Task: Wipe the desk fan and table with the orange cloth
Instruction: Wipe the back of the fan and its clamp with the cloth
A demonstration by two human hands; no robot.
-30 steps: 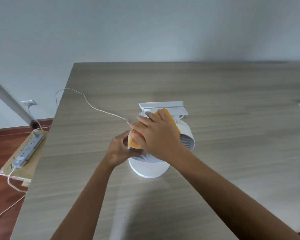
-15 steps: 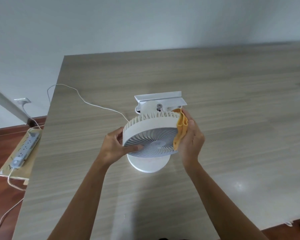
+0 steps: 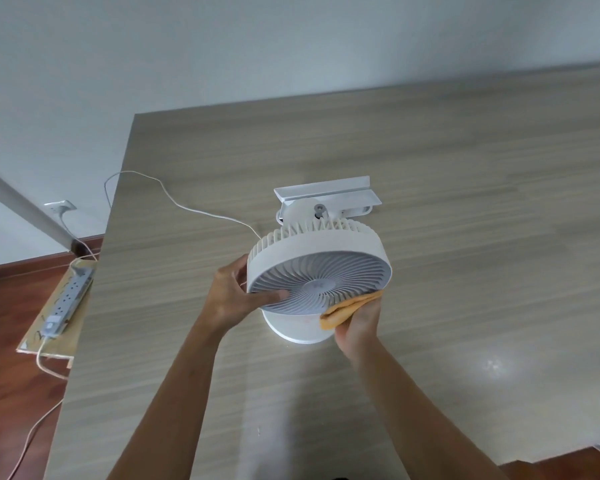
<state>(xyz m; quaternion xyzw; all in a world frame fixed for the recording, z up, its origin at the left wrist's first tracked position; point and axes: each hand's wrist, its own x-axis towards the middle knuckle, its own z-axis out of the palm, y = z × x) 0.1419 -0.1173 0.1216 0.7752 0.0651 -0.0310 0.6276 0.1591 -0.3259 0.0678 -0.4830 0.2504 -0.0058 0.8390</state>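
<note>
The fan (image 3: 319, 275) sits at the centre of the frame on the worktop (image 3: 465, 202), its round face tilted up toward the camera above a white round base (image 3: 291, 327). The left hand (image 3: 232, 296) steadies the head: its grip pinches the rim, thumb lying on the front grille and the other fingers behind the housing. The right hand (image 3: 359, 323) has its grip pressed together on the bunched orange cloth (image 3: 347, 308), which touches the lower right edge of the grille.

To do this step well, I would keep the left hand firm so the tilting head does not swing, and run the cloth along the rim in 1 smooth arc, following the grille ribs rather than crossing them, so the fabric does not snag.

For room, the worktop is wide and bare to the right and toward the upper right of the frame. The left edge is nearer, and the white cord (image 3: 187, 206) trails over it at the upper left toward a power strip (image 3: 68, 299) on the floor, so broad sweeps are probably safer to the right. A white bracket (image 3: 326, 195) lies just behind the fan.
</note>
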